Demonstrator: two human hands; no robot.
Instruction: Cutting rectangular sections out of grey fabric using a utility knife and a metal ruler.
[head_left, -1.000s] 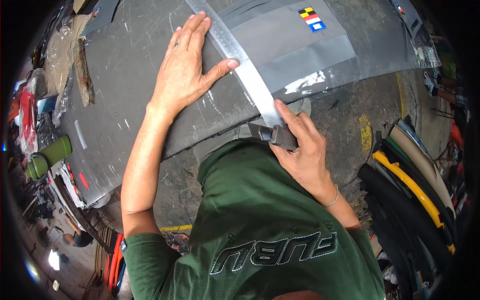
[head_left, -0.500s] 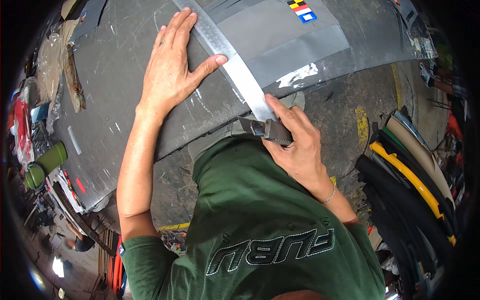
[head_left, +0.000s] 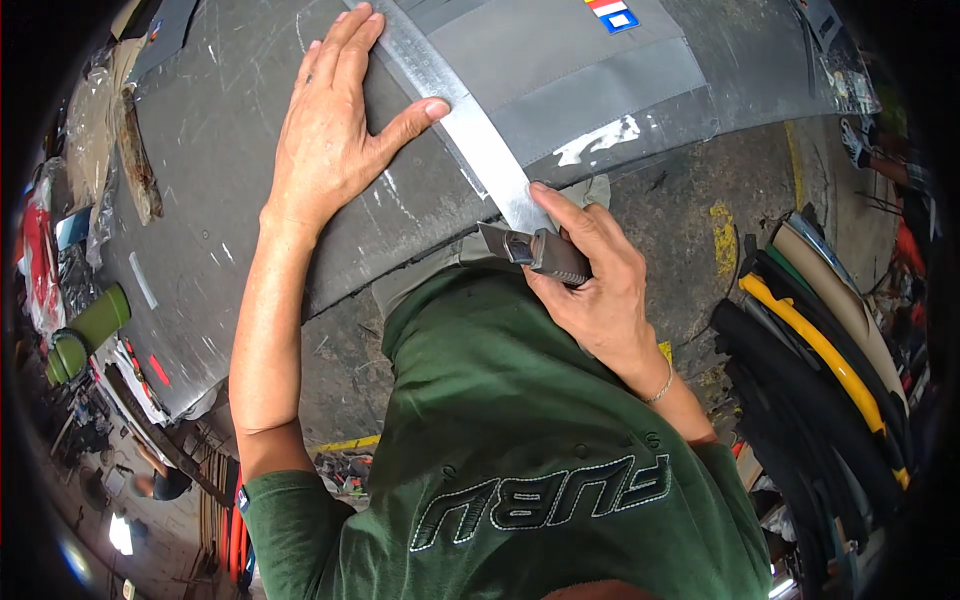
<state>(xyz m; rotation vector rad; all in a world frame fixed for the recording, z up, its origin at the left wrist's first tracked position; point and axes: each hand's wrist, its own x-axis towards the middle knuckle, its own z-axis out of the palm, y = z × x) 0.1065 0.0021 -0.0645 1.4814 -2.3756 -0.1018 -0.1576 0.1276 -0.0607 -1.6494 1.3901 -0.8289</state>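
A long metal ruler [head_left: 470,130] lies slantwise on the dark work table, along the left edge of a grey fabric sheet [head_left: 570,95]. My left hand [head_left: 335,130] rests flat with its fingers spread, its thumb tip and fingertips on the ruler's left edge. In my right hand [head_left: 600,285] is a utility knife [head_left: 552,256], its blade out and pointing left, just off the table's near edge. The right index fingertip touches the ruler's near end. A small patch of coloured flags [head_left: 612,12] sits on the sheet.
The scratched table [head_left: 240,200] ends just in front of my body. A green cylindrical container [head_left: 98,320] and a strip of wood [head_left: 140,160] are at the left. Rolls of material, one of them yellow [head_left: 820,340], stand at the right. Another person [head_left: 165,480] is at the lower left.
The ruler, sheet and table appear slightly higher in the view. The knife blade has tipped a little further left and up; both hands keep their hold and contact.
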